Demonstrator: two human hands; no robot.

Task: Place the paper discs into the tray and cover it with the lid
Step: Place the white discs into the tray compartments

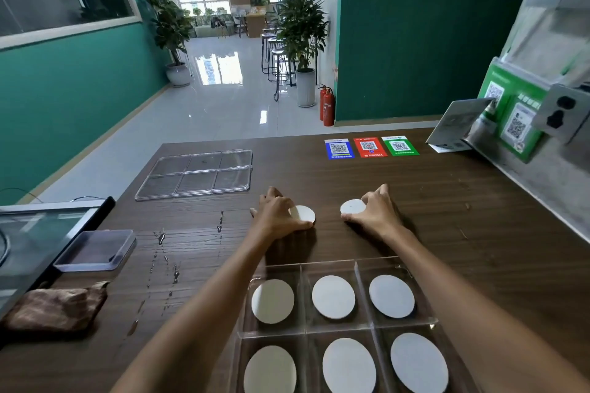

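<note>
A clear tray (332, 263) with six compartments stands at the near edge of the brown table, and each compartment holds a white paper disc (333, 297). Beyond the tray, my left hand (277, 215) pinches a white disc (305, 213) by its edge. My right hand (376, 212) pinches another white disc (352, 207) the same way. Both discs are just above or on the table; I cannot tell which. The clear ribbed lid (198, 174) lies flat at the far left of the table, apart from both hands.
A small clear box (95, 250) and a brown cloth (54, 309) lie at the left, beside a glass-topped unit (38, 233). Water drops streak the table (447, 233) near its middle left. Coloured QR cards (370, 147) lie at the far edge. A wall with a socket (558, 112) bounds the right.
</note>
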